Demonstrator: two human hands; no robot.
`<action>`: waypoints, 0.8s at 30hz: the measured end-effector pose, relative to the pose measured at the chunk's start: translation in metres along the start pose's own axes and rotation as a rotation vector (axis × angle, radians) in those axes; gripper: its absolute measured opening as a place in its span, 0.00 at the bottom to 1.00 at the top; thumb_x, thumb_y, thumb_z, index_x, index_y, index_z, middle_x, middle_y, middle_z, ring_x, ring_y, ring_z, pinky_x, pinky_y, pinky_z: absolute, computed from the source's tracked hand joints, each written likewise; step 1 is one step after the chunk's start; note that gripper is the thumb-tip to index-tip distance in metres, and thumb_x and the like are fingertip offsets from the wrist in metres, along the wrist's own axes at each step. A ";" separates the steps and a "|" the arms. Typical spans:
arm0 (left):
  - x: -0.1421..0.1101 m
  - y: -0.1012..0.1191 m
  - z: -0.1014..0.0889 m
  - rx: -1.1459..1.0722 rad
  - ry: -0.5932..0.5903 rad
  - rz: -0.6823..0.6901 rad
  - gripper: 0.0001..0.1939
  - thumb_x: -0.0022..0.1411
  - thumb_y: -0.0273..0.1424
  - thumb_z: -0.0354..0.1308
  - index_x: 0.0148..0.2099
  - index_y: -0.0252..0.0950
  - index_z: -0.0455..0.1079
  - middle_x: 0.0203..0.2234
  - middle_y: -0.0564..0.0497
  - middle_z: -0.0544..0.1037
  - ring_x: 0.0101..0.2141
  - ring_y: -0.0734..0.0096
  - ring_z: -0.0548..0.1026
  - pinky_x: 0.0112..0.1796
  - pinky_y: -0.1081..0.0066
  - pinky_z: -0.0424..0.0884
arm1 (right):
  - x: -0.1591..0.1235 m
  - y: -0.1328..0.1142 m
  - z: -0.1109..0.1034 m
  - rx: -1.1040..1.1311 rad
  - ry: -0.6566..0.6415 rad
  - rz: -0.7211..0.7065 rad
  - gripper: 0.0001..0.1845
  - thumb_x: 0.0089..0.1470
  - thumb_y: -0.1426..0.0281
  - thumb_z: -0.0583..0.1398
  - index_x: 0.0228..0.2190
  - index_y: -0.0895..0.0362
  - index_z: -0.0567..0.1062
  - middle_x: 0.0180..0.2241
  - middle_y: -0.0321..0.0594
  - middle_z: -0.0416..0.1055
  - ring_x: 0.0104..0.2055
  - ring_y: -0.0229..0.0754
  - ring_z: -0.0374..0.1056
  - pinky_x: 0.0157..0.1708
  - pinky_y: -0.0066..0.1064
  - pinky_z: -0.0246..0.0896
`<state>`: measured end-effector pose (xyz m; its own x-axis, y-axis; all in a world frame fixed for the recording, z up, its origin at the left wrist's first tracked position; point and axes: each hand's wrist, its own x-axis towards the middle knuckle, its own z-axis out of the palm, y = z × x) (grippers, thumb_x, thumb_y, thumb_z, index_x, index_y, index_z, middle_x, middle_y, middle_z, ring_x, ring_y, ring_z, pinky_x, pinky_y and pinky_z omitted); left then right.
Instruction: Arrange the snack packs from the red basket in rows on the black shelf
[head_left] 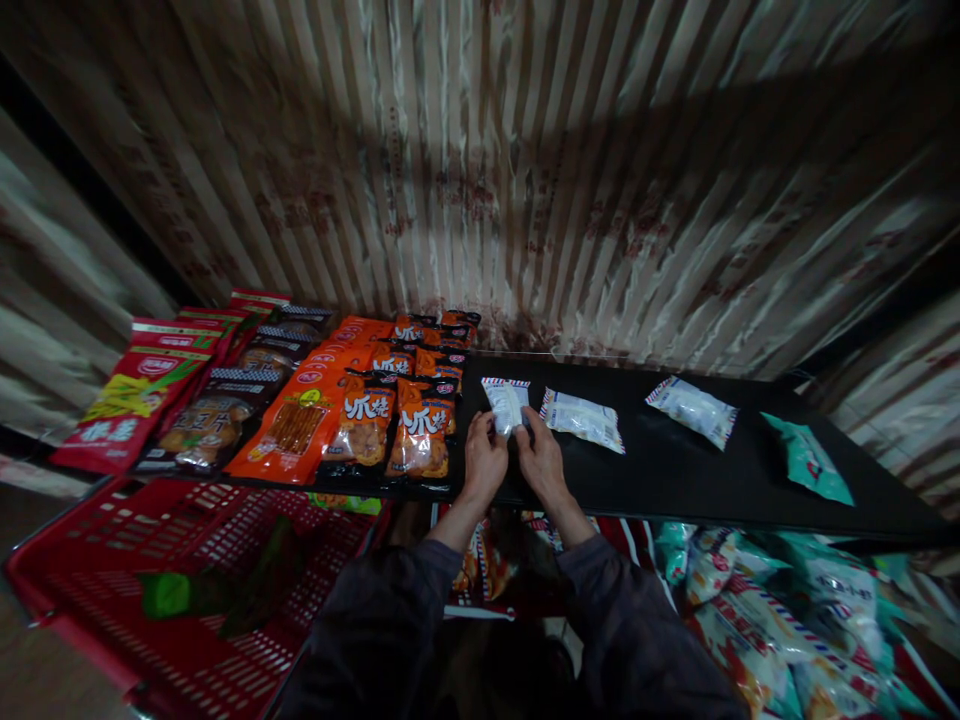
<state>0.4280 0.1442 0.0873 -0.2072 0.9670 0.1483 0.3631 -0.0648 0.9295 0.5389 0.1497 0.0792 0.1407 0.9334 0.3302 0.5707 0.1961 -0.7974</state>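
Observation:
Both my hands rest on a black shelf (675, 470), gripping one small white snack packet (505, 402) with red and blue striped edges. My left hand (484, 458) pinches its lower left side. My right hand (541, 460) pinches its lower right side. To the right lie a second white packet (583, 417) and a third (692, 409), then a teal packet (806, 458). Dark sleeves cover both forearms.
Rows of orange, dark and red snack bags (360, 400) fill the shelf's left half. A red shopping basket (172, 590) with a green item stands at lower left. Heaped white and teal packets (787, 610) lie below the shelf at right. A striped wall rises behind.

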 end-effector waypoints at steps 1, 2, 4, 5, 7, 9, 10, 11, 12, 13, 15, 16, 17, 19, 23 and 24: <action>0.000 -0.001 0.000 -0.014 -0.012 -0.003 0.23 0.59 0.20 0.51 0.57 0.33 0.68 0.58 0.38 0.70 0.55 0.62 0.73 0.56 0.59 0.70 | 0.000 0.001 -0.001 0.000 -0.004 0.017 0.27 0.60 0.61 0.51 0.55 0.59 0.71 0.58 0.52 0.69 0.62 0.51 0.63 0.63 0.47 0.55; 0.000 -0.001 0.000 -0.026 -0.026 -0.005 0.23 0.59 0.20 0.52 0.57 0.33 0.68 0.57 0.39 0.71 0.56 0.62 0.72 0.56 0.59 0.70 | 0.001 0.002 -0.003 -0.002 -0.008 0.035 0.27 0.60 0.60 0.51 0.55 0.59 0.71 0.58 0.52 0.69 0.62 0.51 0.63 0.62 0.47 0.55; 0.000 0.000 0.001 -0.045 -0.058 -0.019 0.24 0.59 0.20 0.52 0.58 0.33 0.67 0.56 0.40 0.73 0.55 0.62 0.73 0.56 0.59 0.70 | 0.002 0.005 -0.005 -0.009 -0.011 0.067 0.28 0.60 0.59 0.50 0.56 0.60 0.70 0.58 0.53 0.69 0.61 0.52 0.64 0.62 0.47 0.55; 0.000 0.001 0.001 -0.056 -0.071 -0.032 0.24 0.59 0.21 0.52 0.58 0.33 0.67 0.55 0.39 0.74 0.54 0.62 0.74 0.56 0.59 0.70 | 0.002 0.006 -0.006 -0.016 -0.009 0.076 0.29 0.60 0.59 0.50 0.56 0.60 0.70 0.58 0.53 0.68 0.62 0.52 0.63 0.62 0.48 0.55; -0.001 0.003 0.002 -0.077 -0.089 -0.055 0.24 0.60 0.21 0.52 0.59 0.32 0.66 0.55 0.39 0.74 0.53 0.61 0.75 0.56 0.59 0.70 | 0.002 0.009 -0.007 -0.030 0.002 0.080 0.29 0.60 0.58 0.49 0.56 0.61 0.70 0.59 0.54 0.67 0.63 0.52 0.62 0.63 0.48 0.53; -0.003 0.006 0.002 -0.095 -0.104 -0.058 0.25 0.60 0.21 0.52 0.60 0.31 0.66 0.57 0.38 0.73 0.54 0.60 0.73 0.57 0.59 0.68 | 0.002 0.010 -0.007 -0.045 0.015 0.081 0.29 0.60 0.59 0.49 0.56 0.62 0.70 0.60 0.55 0.66 0.64 0.52 0.60 0.64 0.47 0.52; -0.003 0.007 0.002 -0.102 -0.111 -0.056 0.25 0.60 0.20 0.52 0.60 0.31 0.66 0.57 0.38 0.72 0.56 0.60 0.72 0.58 0.59 0.67 | 0.002 0.010 -0.007 -0.052 0.020 0.084 0.29 0.60 0.59 0.49 0.56 0.62 0.70 0.60 0.55 0.65 0.64 0.52 0.59 0.64 0.47 0.51; -0.003 0.008 0.002 -0.106 -0.118 -0.054 0.26 0.59 0.20 0.52 0.60 0.30 0.66 0.58 0.38 0.72 0.57 0.60 0.72 0.59 0.59 0.66 | 0.001 0.010 -0.007 -0.057 0.025 0.089 0.29 0.60 0.59 0.50 0.56 0.62 0.70 0.61 0.55 0.65 0.64 0.52 0.59 0.64 0.47 0.51; -0.004 0.009 0.002 -0.111 -0.124 -0.051 0.26 0.59 0.20 0.53 0.60 0.31 0.66 0.58 0.39 0.72 0.57 0.59 0.71 0.59 0.59 0.65 | 0.001 0.010 -0.007 -0.061 0.029 0.095 0.29 0.60 0.59 0.50 0.56 0.62 0.70 0.61 0.55 0.65 0.64 0.51 0.59 0.64 0.46 0.51; -0.004 0.009 0.003 -0.118 -0.130 -0.049 0.26 0.59 0.20 0.53 0.60 0.31 0.67 0.58 0.39 0.72 0.57 0.60 0.71 0.60 0.59 0.65 | 0.001 0.010 -0.007 -0.064 0.032 0.101 0.29 0.60 0.59 0.50 0.56 0.61 0.70 0.60 0.54 0.66 0.64 0.51 0.60 0.63 0.46 0.52; -0.004 0.008 0.004 -0.139 -0.139 -0.045 0.26 0.58 0.20 0.54 0.59 0.34 0.68 0.58 0.41 0.73 0.58 0.60 0.71 0.61 0.59 0.64 | 0.001 0.009 -0.008 -0.068 0.036 0.110 0.29 0.60 0.59 0.50 0.57 0.60 0.69 0.60 0.53 0.66 0.63 0.51 0.61 0.63 0.47 0.52; -0.004 0.006 0.005 -0.152 -0.144 -0.041 0.26 0.57 0.20 0.54 0.59 0.35 0.68 0.58 0.42 0.73 0.58 0.60 0.70 0.61 0.59 0.63 | 0.000 0.009 -0.009 -0.071 0.037 0.114 0.29 0.60 0.59 0.50 0.57 0.60 0.69 0.60 0.53 0.67 0.63 0.51 0.61 0.63 0.47 0.52; -0.004 0.005 0.006 -0.167 -0.152 -0.035 0.27 0.57 0.20 0.55 0.59 0.36 0.69 0.58 0.43 0.73 0.58 0.59 0.70 0.61 0.59 0.63 | 0.000 0.009 -0.010 -0.077 0.039 0.117 0.29 0.60 0.59 0.50 0.58 0.61 0.68 0.60 0.54 0.67 0.63 0.51 0.61 0.63 0.47 0.53; -0.003 0.002 0.009 -0.193 -0.168 -0.019 0.27 0.56 0.20 0.56 0.59 0.37 0.69 0.58 0.44 0.73 0.59 0.59 0.70 0.61 0.58 0.63 | 0.000 0.007 -0.012 -0.099 0.052 0.124 0.31 0.61 0.58 0.49 0.58 0.63 0.68 0.60 0.56 0.65 0.63 0.52 0.60 0.63 0.47 0.52; -0.003 -0.003 0.013 -0.225 -0.196 0.015 0.27 0.56 0.20 0.56 0.58 0.37 0.69 0.58 0.43 0.72 0.58 0.58 0.70 0.61 0.55 0.63 | 0.000 0.007 -0.014 -0.146 0.080 0.147 0.32 0.61 0.56 0.48 0.58 0.64 0.68 0.62 0.58 0.63 0.65 0.54 0.57 0.64 0.48 0.49; -0.003 -0.003 0.013 -0.229 -0.199 0.023 0.26 0.56 0.21 0.55 0.58 0.37 0.69 0.58 0.42 0.72 0.58 0.58 0.70 0.61 0.55 0.64 | 0.000 0.008 -0.014 -0.151 0.084 0.150 0.33 0.61 0.56 0.48 0.58 0.64 0.68 0.62 0.58 0.62 0.65 0.54 0.57 0.64 0.49 0.49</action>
<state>0.4393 0.1450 0.0793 -0.0114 0.9924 0.1221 0.1469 -0.1191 0.9819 0.5543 0.1471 0.0799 0.2961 0.9191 0.2600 0.6523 0.0043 -0.7579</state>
